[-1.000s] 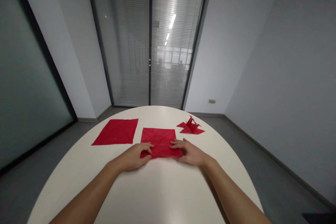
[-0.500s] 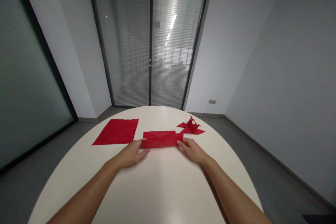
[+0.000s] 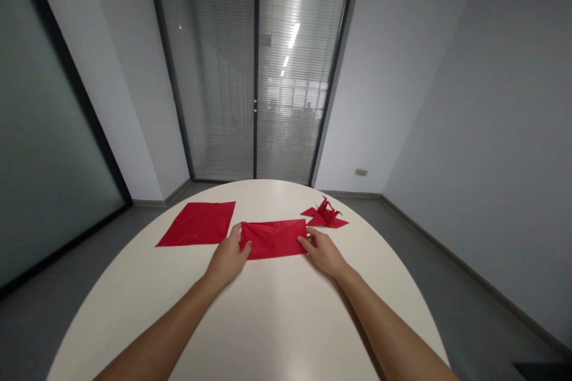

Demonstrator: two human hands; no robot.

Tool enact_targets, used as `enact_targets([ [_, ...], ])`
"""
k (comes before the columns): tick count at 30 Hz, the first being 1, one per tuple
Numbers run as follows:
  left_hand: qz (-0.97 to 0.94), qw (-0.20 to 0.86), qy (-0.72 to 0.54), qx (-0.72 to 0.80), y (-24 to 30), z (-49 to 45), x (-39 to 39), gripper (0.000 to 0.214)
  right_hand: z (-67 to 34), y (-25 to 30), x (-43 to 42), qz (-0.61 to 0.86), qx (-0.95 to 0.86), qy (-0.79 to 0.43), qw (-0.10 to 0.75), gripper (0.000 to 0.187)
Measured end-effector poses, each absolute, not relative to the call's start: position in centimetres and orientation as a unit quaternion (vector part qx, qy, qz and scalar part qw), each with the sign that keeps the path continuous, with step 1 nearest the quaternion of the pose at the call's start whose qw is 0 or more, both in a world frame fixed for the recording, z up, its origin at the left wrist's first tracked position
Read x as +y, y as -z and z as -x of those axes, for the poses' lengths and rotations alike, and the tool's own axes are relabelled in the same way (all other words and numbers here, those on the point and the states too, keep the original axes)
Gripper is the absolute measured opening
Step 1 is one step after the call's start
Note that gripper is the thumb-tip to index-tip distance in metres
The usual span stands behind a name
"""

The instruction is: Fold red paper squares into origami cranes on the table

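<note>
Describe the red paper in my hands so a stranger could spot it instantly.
Look at the white table before the glass panels. Near its middle, the left hand and right hand hold a red paper by its ends. Only this one is held: the flat red sheet lies to its left, the spiky red figure beyond it to the right.

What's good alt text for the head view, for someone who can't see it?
The left hand and right hand hold a red paper rectangle by its ends at a rounded white table. A red sheet lies flat to the left; folded red paper figures sit to the right.
</note>
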State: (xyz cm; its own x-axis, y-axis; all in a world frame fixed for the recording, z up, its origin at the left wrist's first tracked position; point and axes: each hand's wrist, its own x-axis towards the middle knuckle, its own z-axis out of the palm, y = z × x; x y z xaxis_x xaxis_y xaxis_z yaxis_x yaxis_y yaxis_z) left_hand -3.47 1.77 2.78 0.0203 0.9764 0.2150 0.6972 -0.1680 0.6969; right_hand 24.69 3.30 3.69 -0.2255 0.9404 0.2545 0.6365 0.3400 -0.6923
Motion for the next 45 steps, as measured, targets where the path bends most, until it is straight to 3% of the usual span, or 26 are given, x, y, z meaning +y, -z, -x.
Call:
enact_targets([
  [5,-0.678,0.087,-0.335,0.648,-3.0,2.6,0.8,0.081,-24.1,-3.3,3.3,0.550,-0.741,-0.208,0.326,0.040],
  [8,-0.732,-0.003,-0.353,0.583,-3.0,1.8,0.2,0.063,-23.7,-3.1,3.1,0.553,-0.741,-0.206,0.320,0.049],
  [11,-0.804,0.022,-0.305,0.509,-2.7,0.8,-0.3,0.048,-23.5,-3.1,2.8,0.559,-0.738,-0.213,0.311,0.055],
  [14,-0.823,0.046,-0.231,0.516,-2.3,0.2,-0.5,0.054,-23.5,-3.5,2.6,0.580,-0.742,-0.191,0.276,0.059],
  [18,-0.827,0.066,-0.173,0.530,-1.9,0.3,-0.6,0.056,-22.3,-4.8,1.7,0.596,-0.764,-0.052,0.244,0.063],
  [20,-0.832,0.061,-0.172,0.524,-1.6,0.5,-0.5,0.056,-20.9,-5.2,0.8,0.557,-0.790,-0.025,0.256,0.056],
  [25,-0.850,0.067,-0.162,0.497,-1.1,0.8,-0.3,0.060,-17.6,-4.5,-1.3,0.445,-0.869,-0.121,0.178,0.060],
  [30,-0.849,0.074,-0.139,0.504,-1.3,0.7,-0.3,0.060,-18.1,-3.5,-0.7,0.490,-0.850,-0.161,0.108,0.069],
  [45,-0.800,0.033,-0.084,0.593,-2.0,1.6,0.1,0.062,-19.9,-3.7,-0.1,0.549,-0.818,-0.148,0.081,0.083],
])
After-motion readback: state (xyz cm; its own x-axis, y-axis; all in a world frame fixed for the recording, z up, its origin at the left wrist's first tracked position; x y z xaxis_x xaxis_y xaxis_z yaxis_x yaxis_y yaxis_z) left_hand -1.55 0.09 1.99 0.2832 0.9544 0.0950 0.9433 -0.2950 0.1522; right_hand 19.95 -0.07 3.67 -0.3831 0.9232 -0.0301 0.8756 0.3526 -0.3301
